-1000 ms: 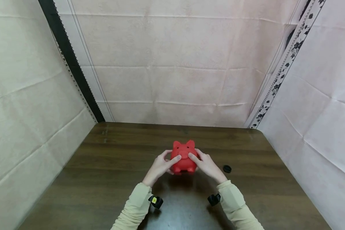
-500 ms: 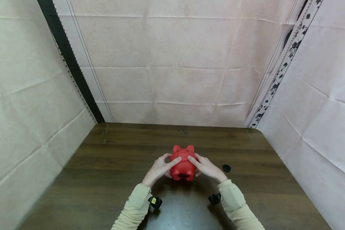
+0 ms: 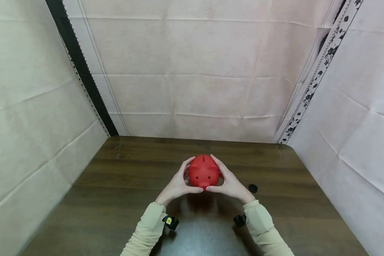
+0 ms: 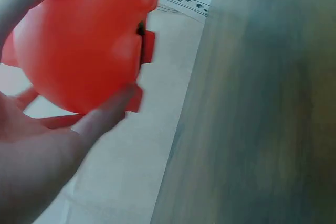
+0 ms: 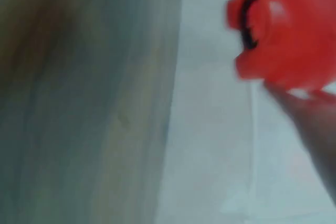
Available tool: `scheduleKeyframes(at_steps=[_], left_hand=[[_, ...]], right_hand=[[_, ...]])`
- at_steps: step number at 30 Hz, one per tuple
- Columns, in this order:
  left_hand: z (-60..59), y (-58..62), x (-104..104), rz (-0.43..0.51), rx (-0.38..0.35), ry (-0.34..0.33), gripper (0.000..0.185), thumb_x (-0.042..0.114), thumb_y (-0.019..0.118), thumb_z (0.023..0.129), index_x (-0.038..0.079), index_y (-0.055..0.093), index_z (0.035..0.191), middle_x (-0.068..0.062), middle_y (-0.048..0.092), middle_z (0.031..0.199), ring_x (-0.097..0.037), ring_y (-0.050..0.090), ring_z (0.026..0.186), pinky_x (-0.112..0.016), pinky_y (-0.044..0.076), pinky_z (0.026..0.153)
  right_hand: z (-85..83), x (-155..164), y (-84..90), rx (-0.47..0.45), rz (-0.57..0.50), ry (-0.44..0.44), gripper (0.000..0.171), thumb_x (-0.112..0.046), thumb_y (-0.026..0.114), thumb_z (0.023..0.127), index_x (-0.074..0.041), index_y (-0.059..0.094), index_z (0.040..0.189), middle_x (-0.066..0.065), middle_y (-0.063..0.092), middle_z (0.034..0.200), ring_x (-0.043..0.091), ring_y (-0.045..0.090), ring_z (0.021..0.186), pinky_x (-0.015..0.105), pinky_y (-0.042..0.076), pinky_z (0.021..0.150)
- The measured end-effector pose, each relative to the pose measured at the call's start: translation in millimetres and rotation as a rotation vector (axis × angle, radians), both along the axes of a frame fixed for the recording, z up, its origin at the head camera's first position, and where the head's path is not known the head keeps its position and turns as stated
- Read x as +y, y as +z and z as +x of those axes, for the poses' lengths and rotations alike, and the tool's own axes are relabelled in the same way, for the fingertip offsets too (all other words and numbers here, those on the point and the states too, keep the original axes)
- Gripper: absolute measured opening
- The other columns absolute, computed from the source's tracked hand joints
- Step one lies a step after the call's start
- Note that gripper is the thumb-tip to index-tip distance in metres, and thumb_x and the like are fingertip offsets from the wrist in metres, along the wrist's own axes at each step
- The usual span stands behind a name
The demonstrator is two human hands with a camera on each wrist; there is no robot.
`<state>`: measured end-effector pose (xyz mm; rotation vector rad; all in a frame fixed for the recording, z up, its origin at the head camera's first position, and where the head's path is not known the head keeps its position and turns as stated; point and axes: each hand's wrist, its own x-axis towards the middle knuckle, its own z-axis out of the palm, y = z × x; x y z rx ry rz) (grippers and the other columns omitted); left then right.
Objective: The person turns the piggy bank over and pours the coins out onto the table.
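Observation:
Between both hands is a red piggy bank (image 3: 203,170), raised above the table, its coin slot and two dark eyes facing the head camera. My left hand (image 3: 178,183) grips its left side, fingers round the flank and thumb low at the front. On the opposite side my right hand (image 3: 232,183) holds it the same way, the thumb tips close together. In the right wrist view, a dark round opening shows on the piggy bank's underside (image 5: 260,22), between the stubby feet. That view is blurred and shows little of the right hand.
A small black round cap (image 3: 252,188) lies on the brown wooden table (image 3: 134,202), just right of my right hand. Pale cloth hangs (image 3: 192,71) enclose the table at the back and both sides.
The piggy bank first tilted back, showing the hole in its underside, then tipped forward so its slotted top shows. Both thumbs moved from its front face to lower down. The cap stayed put.

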<state>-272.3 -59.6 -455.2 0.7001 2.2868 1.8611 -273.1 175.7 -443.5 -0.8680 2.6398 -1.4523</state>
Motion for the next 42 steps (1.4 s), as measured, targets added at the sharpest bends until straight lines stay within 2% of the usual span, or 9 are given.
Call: scheduleKeyframes(at_steps=[5, 8, 10, 15, 21, 27, 31, 36, 42], left_hand=[[0.5, -7.8, 2.6, 0.002, 0.162, -0.012, 0.107, 0.008, 0.086, 0.068, 0.037, 0.021, 0.148, 0.003, 0.038, 0.148, -0.024, 0.044, 0.132, -0.038, 0.053, 0.099], [1.2, -12.0, 3.6, 0.014, 0.23, -0.027, 0.109, 0.005, 0.085, 0.068, 0.035, 0.018, 0.149, 0.003, 0.033, 0.151, -0.023, 0.04, 0.135, -0.033, 0.052, 0.099], [7.5, -5.9, 3.8, 0.015, 0.253, -0.035, 0.109, 0.002, 0.083, 0.069, 0.028, 0.016, 0.15, -0.001, 0.027, 0.155, -0.026, 0.038, 0.137, -0.029, 0.05, 0.1], [21.2, 11.9, 4.8, 0.03, 0.282, -0.06, 0.103, -0.007, 0.079, 0.07, 0.009, 0.015, 0.15, -0.013, 0.015, 0.159, -0.036, 0.035, 0.138, -0.023, 0.046, 0.101], [21.3, 10.9, 5.7, 0.051, 0.302, -0.061, 0.102, -0.008, 0.078, 0.069, 0.007, 0.017, 0.149, -0.014, 0.015, 0.159, -0.037, 0.036, 0.138, -0.022, 0.046, 0.101], [22.1, 9.6, 8.1, 0.045, 0.38, -0.024, 0.095, -0.011, 0.078, 0.068, 0.005, 0.022, 0.143, -0.017, 0.015, 0.158, -0.038, 0.035, 0.137, -0.035, 0.051, 0.1], [16.6, 2.1, 10.4, 0.039, 0.423, 0.004, 0.097, -0.012, 0.079, 0.066, 0.005, 0.022, 0.142, -0.016, 0.013, 0.158, -0.037, 0.034, 0.137, -0.038, 0.053, 0.098], [3.7, -11.9, 11.4, 0.048, 0.431, 0.029, 0.103, -0.009, 0.082, 0.064, 0.011, 0.021, 0.144, -0.007, 0.013, 0.159, -0.032, 0.033, 0.139, -0.036, 0.054, 0.096], [-1.1, -11.1, 9.1, 0.038, 0.413, 0.035, 0.103, 0.0, 0.085, 0.067, 0.022, 0.026, 0.148, -0.002, 0.023, 0.158, -0.03, 0.038, 0.137, -0.045, 0.054, 0.096]], right_hand=[[-3.2, 2.5, -2.4, 0.251, 0.074, 0.082, 0.112, -0.025, 0.086, 0.072, -0.024, 0.012, 0.156, 0.001, 0.015, 0.162, 0.028, 0.029, 0.144, 0.044, 0.053, 0.098], [-4.1, 2.2, -4.3, 0.308, 0.069, 0.116, 0.113, -0.019, 0.086, 0.071, -0.02, 0.011, 0.156, 0.003, 0.01, 0.163, 0.027, 0.025, 0.146, 0.043, 0.053, 0.097], [-3.3, 1.7, -4.6, 0.329, 0.067, 0.13, 0.113, -0.016, 0.086, 0.07, -0.017, 0.011, 0.155, 0.004, 0.008, 0.163, 0.026, 0.024, 0.146, 0.041, 0.054, 0.097], [-2.5, 0.9, -5.9, 0.363, 0.065, 0.135, 0.114, -0.012, 0.087, 0.068, -0.015, 0.012, 0.154, 0.011, 0.008, 0.162, 0.027, 0.025, 0.145, 0.039, 0.055, 0.095], [-2.0, -0.6, -9.2, 0.375, 0.052, 0.125, 0.114, -0.012, 0.087, 0.068, -0.015, 0.013, 0.153, 0.012, 0.009, 0.162, 0.027, 0.025, 0.144, 0.04, 0.055, 0.095], [1.2, -2.0, -10.7, 0.417, 0.025, 0.125, 0.11, -0.007, 0.087, 0.067, -0.011, 0.015, 0.151, 0.014, 0.009, 0.161, 0.029, 0.025, 0.143, 0.041, 0.056, 0.092], [0.9, -2.4, -9.8, 0.436, 0.016, 0.12, 0.109, -0.002, 0.087, 0.065, -0.011, 0.017, 0.149, 0.013, 0.01, 0.161, 0.03, 0.025, 0.142, 0.043, 0.057, 0.09], [-1.4, -2.4, -5.7, 0.456, 0.018, 0.124, 0.112, 0.0, 0.087, 0.063, -0.012, 0.017, 0.149, 0.012, 0.01, 0.16, 0.029, 0.025, 0.143, 0.042, 0.057, 0.09], [-3.6, -0.3, -3.8, 0.428, 0.037, 0.099, 0.112, -0.01, 0.088, 0.067, -0.014, 0.015, 0.152, 0.011, 0.012, 0.161, 0.031, 0.027, 0.143, 0.044, 0.055, 0.094]])
